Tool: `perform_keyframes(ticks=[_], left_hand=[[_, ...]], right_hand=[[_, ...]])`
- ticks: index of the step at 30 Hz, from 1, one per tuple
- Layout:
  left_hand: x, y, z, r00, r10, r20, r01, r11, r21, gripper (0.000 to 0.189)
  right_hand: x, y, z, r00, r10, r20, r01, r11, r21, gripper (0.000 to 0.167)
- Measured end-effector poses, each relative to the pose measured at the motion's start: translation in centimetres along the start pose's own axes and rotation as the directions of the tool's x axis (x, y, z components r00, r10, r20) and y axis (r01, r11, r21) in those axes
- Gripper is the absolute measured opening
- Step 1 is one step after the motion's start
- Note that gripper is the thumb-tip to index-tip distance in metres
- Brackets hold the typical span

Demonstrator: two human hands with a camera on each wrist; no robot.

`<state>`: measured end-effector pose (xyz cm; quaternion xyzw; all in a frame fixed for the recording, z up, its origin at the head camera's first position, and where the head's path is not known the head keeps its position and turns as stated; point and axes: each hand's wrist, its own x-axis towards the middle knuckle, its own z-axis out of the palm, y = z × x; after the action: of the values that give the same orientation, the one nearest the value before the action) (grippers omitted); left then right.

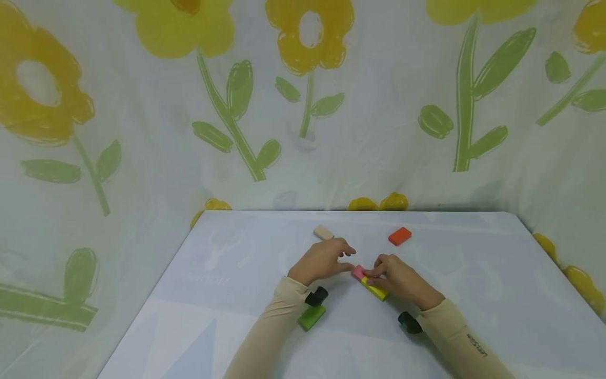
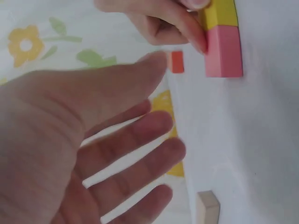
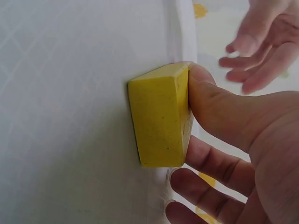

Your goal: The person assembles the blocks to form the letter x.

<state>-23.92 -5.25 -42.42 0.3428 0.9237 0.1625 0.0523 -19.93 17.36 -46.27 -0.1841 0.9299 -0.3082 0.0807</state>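
A pink block (image 1: pixel 358 271) and a yellow block (image 1: pixel 377 290) lie end to end on the table, touching. My right hand (image 1: pixel 400 281) holds the yellow block between thumb and fingers; the right wrist view shows the yellow block's end face (image 3: pixel 156 123) close up. One right fingertip also touches the pink block (image 2: pixel 223 52) near the joint. Just left of the pink block is my left hand (image 1: pixel 324 261). Its fingers are spread and relaxed, with nothing in them, and in the left wrist view the left hand (image 2: pixel 103 135) stands apart from the blocks.
Behind the left hand lies a pale wooden block (image 1: pixel 323 232). An orange-red block (image 1: pixel 400 236) is at the back right. Near the left wrist is a green block (image 1: pixel 312 318). A flowered cloth (image 1: pixel 369 131) hangs behind the white table (image 1: pixel 227 263).
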Motion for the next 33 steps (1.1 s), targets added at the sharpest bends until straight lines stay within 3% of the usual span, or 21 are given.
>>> perform_keyframes(ticks=[8, 19, 29, 33], left_hand=[[-2.1, -0.2, -1.2, 0.995, -0.074, -0.065, 0.065, 0.989, -0.132, 0.039], [-6.1, -0.9, -0.4, 0.988, -0.12, -0.098, 0.087, 0.952, -0.294, 0.04], [-9.6, -1.5, 1.0, 0.967, -0.239, -0.082, 0.208, 0.936, -0.284, 0.044], [-10.6, -1.5, 1.5, 0.964, -0.259, -0.065, 0.234, 0.936, -0.262, 0.046]], right_hand=[[0.0, -0.1, 0.0, 0.998, 0.067, 0.003, -0.067, 0.998, -0.007, 0.035], [0.0, -0.4, 0.1, 0.992, 0.124, 0.025, -0.124, 0.992, 0.01, 0.035], [-0.2, -0.2, 0.1, 0.996, 0.088, 0.027, -0.089, 0.996, 0.031, 0.034], [-0.1, -0.2, 0.0, 0.994, 0.104, 0.026, -0.104, 0.994, 0.023, 0.034]])
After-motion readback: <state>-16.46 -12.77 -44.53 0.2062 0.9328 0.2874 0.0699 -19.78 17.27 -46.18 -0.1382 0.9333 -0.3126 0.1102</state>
